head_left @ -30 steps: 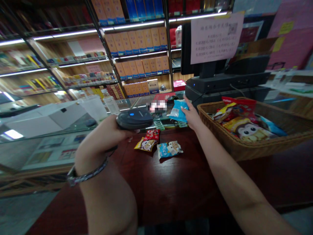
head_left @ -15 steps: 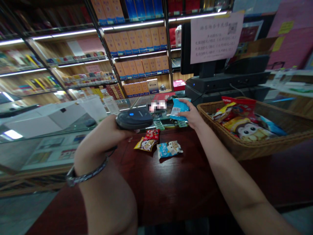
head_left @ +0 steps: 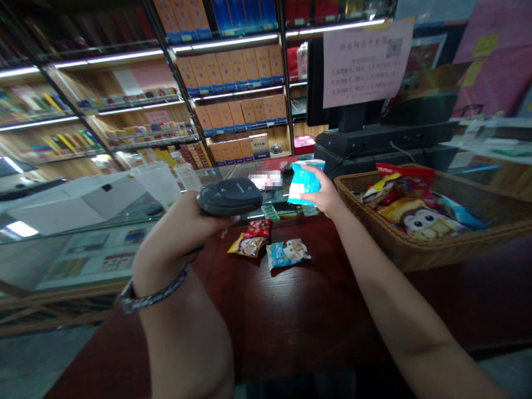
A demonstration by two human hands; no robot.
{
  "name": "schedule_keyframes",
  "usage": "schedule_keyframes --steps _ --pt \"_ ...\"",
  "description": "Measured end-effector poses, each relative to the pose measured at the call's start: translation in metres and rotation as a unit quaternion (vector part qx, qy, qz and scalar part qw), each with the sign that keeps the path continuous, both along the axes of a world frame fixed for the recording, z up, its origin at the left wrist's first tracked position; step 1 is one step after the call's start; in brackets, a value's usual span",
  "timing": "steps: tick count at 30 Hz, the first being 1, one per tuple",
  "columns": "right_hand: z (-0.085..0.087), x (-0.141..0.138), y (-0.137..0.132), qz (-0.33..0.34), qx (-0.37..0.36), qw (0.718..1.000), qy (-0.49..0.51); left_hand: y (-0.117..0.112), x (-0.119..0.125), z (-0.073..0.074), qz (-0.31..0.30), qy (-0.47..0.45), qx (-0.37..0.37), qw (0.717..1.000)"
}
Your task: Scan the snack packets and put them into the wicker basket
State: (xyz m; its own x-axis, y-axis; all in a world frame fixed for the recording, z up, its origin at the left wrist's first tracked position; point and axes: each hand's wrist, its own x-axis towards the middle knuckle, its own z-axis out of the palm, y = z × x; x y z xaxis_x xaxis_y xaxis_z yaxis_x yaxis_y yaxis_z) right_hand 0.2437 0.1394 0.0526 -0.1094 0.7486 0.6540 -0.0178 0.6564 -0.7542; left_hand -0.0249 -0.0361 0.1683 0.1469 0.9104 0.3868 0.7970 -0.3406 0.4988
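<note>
A black barcode scanner (head_left: 230,197) is gripped in my left hand (head_left: 193,220), its head pointing right. Opposite it, my right hand (head_left: 327,194) holds up a blue snack bag (head_left: 302,184) by its right side, brightly lit on the face toward the scanner. A gap separates scanner and bag. Below them on the dark wooden counter (head_left: 286,321) lie a blue-and-white snack bag (head_left: 288,253), a yellow snack bag (head_left: 246,245) and a red snack bag (head_left: 258,228), the last two touching.
At the right stands a wicker basket (head_left: 415,252) with several snack bags inside. Behind it is a monitor (head_left: 316,83) with a paper sign (head_left: 366,66). A white box (head_left: 78,199) and a plastic bottle (head_left: 187,174) stand on the glass case at left.
The blue bag in my right hand is now brightly lit. The blue light on top of the scanner no longer shows. My left hand with the scanner has shifted slightly right.
</note>
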Motion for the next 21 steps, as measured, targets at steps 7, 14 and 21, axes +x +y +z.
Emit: schedule_keyframes --steps 7,14,21 --pt "0.004 0.0 0.0 -0.058 0.004 0.998 -0.036 0.0 0.001 0.0 0.028 0.0 0.007 1.0" --pt "0.032 0.044 -0.004 -0.376 -0.082 0.923 -0.019 -0.006 0.002 0.003 0.052 0.005 0.034 0.998" --pt "0.048 0.072 -0.032 -0.548 -0.071 0.821 -0.141 -0.007 0.003 0.004 0.028 0.003 0.068 0.997"
